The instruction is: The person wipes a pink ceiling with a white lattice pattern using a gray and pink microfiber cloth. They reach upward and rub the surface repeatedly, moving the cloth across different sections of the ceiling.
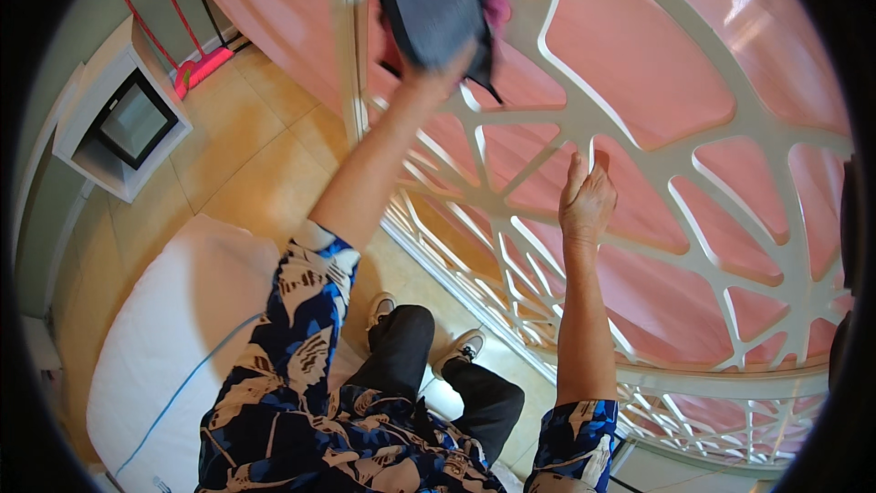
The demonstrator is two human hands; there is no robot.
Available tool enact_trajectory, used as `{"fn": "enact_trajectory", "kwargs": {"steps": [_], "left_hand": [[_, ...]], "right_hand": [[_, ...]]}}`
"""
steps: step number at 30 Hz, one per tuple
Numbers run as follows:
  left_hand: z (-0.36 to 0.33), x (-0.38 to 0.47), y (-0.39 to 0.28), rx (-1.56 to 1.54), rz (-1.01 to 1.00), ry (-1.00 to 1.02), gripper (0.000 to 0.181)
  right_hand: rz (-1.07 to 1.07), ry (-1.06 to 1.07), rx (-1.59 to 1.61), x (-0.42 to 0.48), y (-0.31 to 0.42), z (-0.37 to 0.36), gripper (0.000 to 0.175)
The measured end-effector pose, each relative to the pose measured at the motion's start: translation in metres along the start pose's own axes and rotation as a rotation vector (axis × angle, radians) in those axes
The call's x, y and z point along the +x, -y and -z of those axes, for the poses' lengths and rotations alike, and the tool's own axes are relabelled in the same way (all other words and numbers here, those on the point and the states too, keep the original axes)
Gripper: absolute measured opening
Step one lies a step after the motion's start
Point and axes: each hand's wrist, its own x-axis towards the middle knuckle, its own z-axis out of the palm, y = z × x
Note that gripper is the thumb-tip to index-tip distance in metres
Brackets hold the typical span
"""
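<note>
My left hand (438,68) is raised at the top centre, blurred and largely hidden by the grey cloth with black edging (431,10) it holds. The cloth is against or just before a white openwork lattice screen (493,202); contact cannot be told. Something pink shows at the cloth's right edge. Further right, my right hand (587,198) grips a bar of the same lattice, thumb on the near side, some fingers hidden. Pink fabric (636,55) hangs behind the openings.
A white-covered bed or cushion (178,329) lies at lower left. A white cabinet (126,116) with a dark-framed pane stands at left. Beyond it, a pink broom (209,68) leans in the corner. The screen's bottom rail (472,301) runs along the tiled floor (253,164) beside my feet.
</note>
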Motion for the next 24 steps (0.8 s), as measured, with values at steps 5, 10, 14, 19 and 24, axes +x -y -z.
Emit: {"fn": "enact_trajectory", "kwargs": {"steps": [5, 10, 14, 19, 24], "left_hand": [[0.0, 0.016, 0.034, 0.378, -0.004, 0.248, 0.024], [0.004, -0.008, -0.051, -0.227, -0.037, -0.072, 0.02], [0.024, 0.035, -0.022, 0.175, -0.333, -0.082, 0.011], [-0.015, 0.036, -0.033, 0.174, -0.199, -0.033, 0.012], [0.009, 0.008, -0.117, -0.018, -0.196, 0.184, 0.019]], "right_hand": [[0.033, -0.009, 0.016, 0.001, 0.011, -0.004, 0.04], [0.017, 0.02, 0.045, 0.0, 0.0, 0.001, 0.04], [0.031, 0.051, 0.036, 0.003, 0.014, -0.006, 0.042], [-0.001, 0.01, -0.016, -0.002, -0.003, 0.0, 0.038], [-0.007, 0.122, 0.012, 0.003, 0.001, -0.011, 0.036]]}}
